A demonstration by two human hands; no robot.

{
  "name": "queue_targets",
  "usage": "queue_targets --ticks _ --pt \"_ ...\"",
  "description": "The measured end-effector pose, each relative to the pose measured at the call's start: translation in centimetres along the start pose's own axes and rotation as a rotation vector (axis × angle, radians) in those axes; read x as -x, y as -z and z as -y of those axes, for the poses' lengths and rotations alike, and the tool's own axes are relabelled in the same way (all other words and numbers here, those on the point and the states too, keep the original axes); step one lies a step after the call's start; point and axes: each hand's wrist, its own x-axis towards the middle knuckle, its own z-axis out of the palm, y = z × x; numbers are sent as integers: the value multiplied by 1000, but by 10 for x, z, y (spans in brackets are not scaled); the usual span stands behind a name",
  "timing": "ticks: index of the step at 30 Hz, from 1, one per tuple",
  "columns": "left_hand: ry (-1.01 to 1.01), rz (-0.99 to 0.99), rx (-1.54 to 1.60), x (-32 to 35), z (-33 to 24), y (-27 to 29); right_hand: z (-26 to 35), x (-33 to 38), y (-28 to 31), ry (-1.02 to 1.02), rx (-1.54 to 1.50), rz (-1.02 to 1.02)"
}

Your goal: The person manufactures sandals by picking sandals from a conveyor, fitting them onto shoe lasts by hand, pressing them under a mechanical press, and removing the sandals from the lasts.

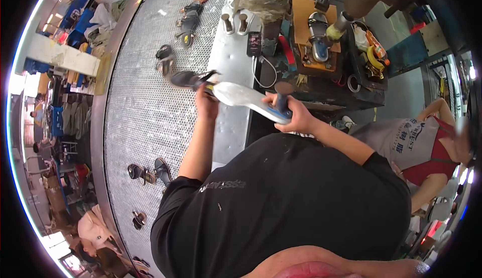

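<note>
Both my hands are in front of me, at a silvery-white shoe last [241, 96] with a blue heel end. My right hand [299, 117] is closed around the heel, beside an upright metal post with a brown round top [284, 88]. At the toe end, my left hand [207, 102] pinches a dark sandal [186, 79], smeared by motion, with a yellow patch near my fingers. The sandal's straps are too blurred to make out, and I cannot tell whether it touches the last.
Several dark sandals [187, 29] lie on the perforated conveyor [145, 107] to the left. Two brown-topped posts [243, 23] and a phone [254, 44] are on the metal ledge. Right of these, a machine holds a shoe [318, 32]; bananas [374, 57] lie in a tray. A person in a grey apron [396, 140] stands at right.
</note>
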Motion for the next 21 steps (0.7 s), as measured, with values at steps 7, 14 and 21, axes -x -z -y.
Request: queue_targets --ticks 7,14,21 --pt "416 655 -459 89 139 -153 -42 64 20 -93 207 -567" --pt "-526 611 -1506 -23 186 -220 -38 143 53 -276 321 -1036" --pt "-717 599 -1619 -89 247 -267 -48 121 75 -192 -29 -1217"
